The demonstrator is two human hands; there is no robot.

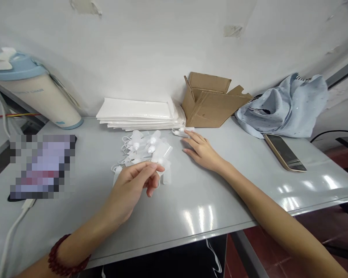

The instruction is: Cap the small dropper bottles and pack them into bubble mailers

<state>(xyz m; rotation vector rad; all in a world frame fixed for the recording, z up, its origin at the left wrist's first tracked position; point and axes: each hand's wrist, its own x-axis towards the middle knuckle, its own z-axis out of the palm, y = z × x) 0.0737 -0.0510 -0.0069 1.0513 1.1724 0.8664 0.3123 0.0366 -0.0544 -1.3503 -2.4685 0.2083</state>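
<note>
Small translucent white squeeze bottles (136,139) with nozzle tips and looped cap straps lie heaped mid-table. My left hand (135,183) hovers at the near side of this heap, covering part of it. Its thumb and forefinger are pressed together and the other fingers curl in; nothing shows between them. To the right of the heap, my right hand (203,150) lies palm down with its fingers stretched out and slightly apart. Its fingertips are at a separate small bottle (182,132) by the cardboard box; whether they touch it I cannot tell.
Behind the heap lies a stack of white flat packs (136,110), beside an open cardboard box (211,108). A blue cloth bag (287,108) and a phone (285,152) are at right. A blurred-out device (43,166) with a cable and a large tumbler (40,96) stand at left.
</note>
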